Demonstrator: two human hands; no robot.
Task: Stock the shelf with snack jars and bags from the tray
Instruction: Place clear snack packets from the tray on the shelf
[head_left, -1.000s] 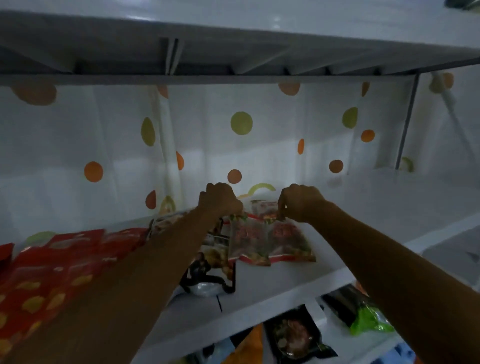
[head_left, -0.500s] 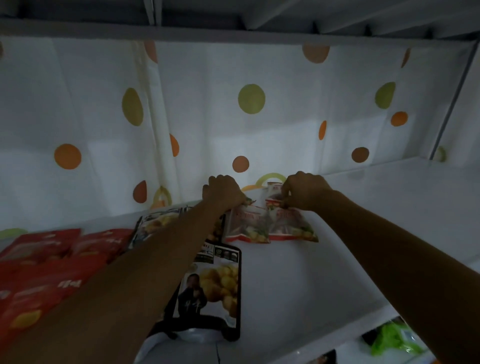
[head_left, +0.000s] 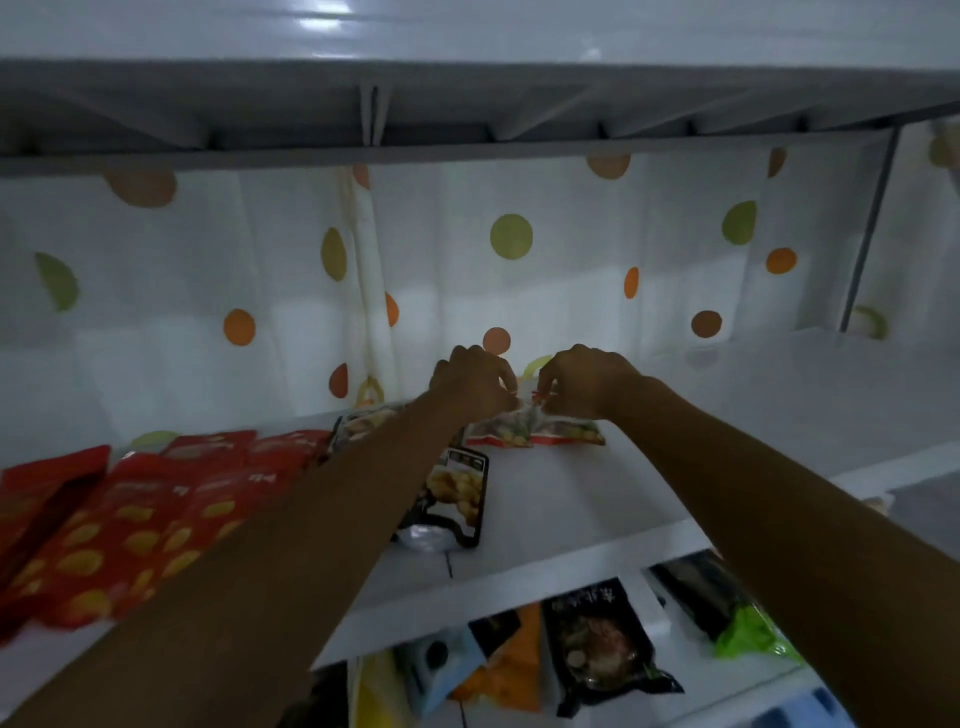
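1. The small soft plastic snack bags with red edges (head_left: 537, 435), two as far as I can tell, stand at the back of the white shelf board (head_left: 701, 441), near the dotted white curtain (head_left: 519, 291).
2. They look light, thin and crinkly. I judge that they bend easily and may tip over, so the sealed top edge is the best place to take hold.
3. The left hand (head_left: 470, 382) and the right hand (head_left: 589, 379) are close together, fingers curled narrow, and each pinches the top of a bag.
4. A glossy black bag with a yellow snack picture (head_left: 460, 488) lies flat just beside them. Flat red bags (head_left: 130, 519) lie further left.
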